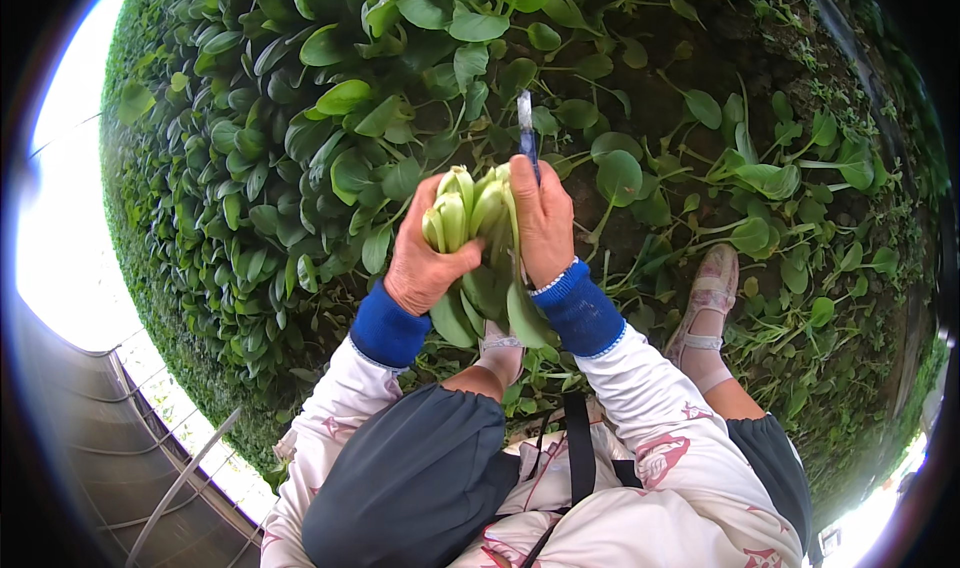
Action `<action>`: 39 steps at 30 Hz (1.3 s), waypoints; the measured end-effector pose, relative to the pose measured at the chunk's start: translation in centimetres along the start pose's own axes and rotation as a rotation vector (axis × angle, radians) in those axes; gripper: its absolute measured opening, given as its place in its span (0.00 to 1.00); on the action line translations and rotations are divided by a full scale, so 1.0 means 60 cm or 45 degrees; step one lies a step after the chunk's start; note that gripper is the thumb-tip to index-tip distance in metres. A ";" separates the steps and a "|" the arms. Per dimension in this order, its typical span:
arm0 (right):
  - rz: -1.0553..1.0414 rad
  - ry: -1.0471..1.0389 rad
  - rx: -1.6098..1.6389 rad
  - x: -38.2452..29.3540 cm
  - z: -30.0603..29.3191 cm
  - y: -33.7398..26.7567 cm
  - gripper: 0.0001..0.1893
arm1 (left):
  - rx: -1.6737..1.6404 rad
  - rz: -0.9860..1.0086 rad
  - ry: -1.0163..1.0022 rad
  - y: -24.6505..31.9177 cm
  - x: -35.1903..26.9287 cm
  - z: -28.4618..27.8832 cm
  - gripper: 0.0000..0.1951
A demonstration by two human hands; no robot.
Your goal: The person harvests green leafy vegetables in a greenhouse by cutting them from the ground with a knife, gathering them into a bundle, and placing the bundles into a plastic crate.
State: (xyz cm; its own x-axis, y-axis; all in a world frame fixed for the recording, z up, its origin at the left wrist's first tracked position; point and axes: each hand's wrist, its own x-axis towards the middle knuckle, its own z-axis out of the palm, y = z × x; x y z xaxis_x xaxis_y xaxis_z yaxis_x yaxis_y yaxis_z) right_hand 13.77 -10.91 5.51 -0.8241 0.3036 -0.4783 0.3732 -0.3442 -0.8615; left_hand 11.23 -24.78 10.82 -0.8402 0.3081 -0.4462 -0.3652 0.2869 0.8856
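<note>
My left hand [431, 249] is wrapped around a bunch of bok choy [454, 215], its pale stem ends up and its leaves hanging down toward my lap. Against the right side of the bunch, my right hand [546, 219] grips a small knife [526, 129]. The knife's dark blue handle sticks up from the fingers, with the light blade pointing away from me. One or more stems lie beside the right thumb; whether that hand also pinches them is hidden.
Dense leafy greens [255, 155] grow ahead and to the left. Sparser plants stand in dark soil [675, 58] on the right. My feet, one in a strapped shoe [709, 298], are among low plants. A greenhouse frame [184, 485] curves at lower left.
</note>
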 end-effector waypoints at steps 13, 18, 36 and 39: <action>-0.307 -0.224 -0.794 0.114 0.114 0.143 0.16 | 1.624 0.088 0.127 0.006 0.120 -0.216 0.28; -0.234 -0.319 -1.129 0.175 0.153 0.135 0.17 | 1.344 0.104 0.244 -0.021 0.109 -0.243 0.26; -0.268 -0.171 -1.185 0.151 0.187 0.153 0.16 | 0.994 0.145 0.284 -0.077 0.074 -0.269 0.29; -0.183 -0.206 -1.197 0.154 0.194 0.147 0.15 | 0.969 0.158 0.272 -0.083 0.074 -0.274 0.29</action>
State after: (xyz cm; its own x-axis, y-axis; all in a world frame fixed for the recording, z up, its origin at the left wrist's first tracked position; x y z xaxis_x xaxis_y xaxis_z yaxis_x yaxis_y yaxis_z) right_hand 4.46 -21.49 -4.50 -0.9110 0.1368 -0.3890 0.3950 0.5602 -0.7281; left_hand 2.74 -39.77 6.53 -0.9434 0.2203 -0.2480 0.0450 0.8258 0.5622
